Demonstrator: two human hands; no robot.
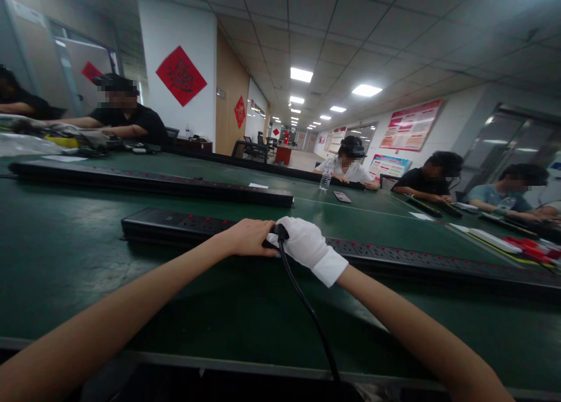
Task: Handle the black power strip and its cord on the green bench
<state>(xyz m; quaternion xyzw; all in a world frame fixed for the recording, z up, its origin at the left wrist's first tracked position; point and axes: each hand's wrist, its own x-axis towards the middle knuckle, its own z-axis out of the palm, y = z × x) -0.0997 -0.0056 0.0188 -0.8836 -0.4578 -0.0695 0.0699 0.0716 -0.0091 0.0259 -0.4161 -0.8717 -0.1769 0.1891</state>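
Observation:
A long black power strip (385, 255) with rows of sockets and small red switches lies across the green table before me. My left hand (249, 237), bare, is closed over the strip left of its middle, thumb on the near side and fingers over the top. Beside it, my right hand (302, 241) wears a white glove and is closed around a black plug (280, 232) at the strip's top. From the plug a black cable (309, 305) runs down past the table's near edge. The glove and fingers hide whether the plug's pins are in a socket.
A second black power strip (153, 180) lies farther back on the left. Beyond it are a water bottle (325, 177) and a phone (342, 197). Several people sit around the table, with strips, a white bar (495, 240) and red cloth-like material (530, 249) at right.

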